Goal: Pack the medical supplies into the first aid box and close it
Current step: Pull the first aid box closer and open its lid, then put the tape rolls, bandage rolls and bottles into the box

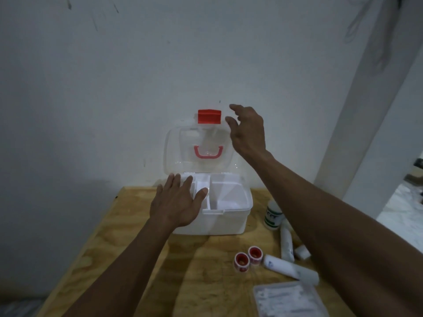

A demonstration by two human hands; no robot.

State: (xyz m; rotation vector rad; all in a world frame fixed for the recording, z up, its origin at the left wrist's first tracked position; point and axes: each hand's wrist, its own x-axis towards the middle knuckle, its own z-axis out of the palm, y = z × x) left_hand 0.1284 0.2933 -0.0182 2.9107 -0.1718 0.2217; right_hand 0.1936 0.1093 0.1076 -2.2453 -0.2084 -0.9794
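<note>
A white first aid box (219,219) stands open at the back of the wooden table, its clear lid (180,145) upright with a red latch (209,116) and red handle (208,152). A white divided tray (226,195) sits in its top. My left hand (176,203) lies flat, fingers spread, on the box's left rim. My right hand (248,131) hovers at the lid's upper right edge, fingers apart, holding nothing. On the table to the right lie two red tape rolls (248,258), several white bandage rolls (287,244), a white bottle (273,216) and a clear packet (288,300).
The table (128,236) stands against a pale wall (114,88). Its left edge drops to the floor. A white post (366,110) rises at the right, with a bright floor area beyond it.
</note>
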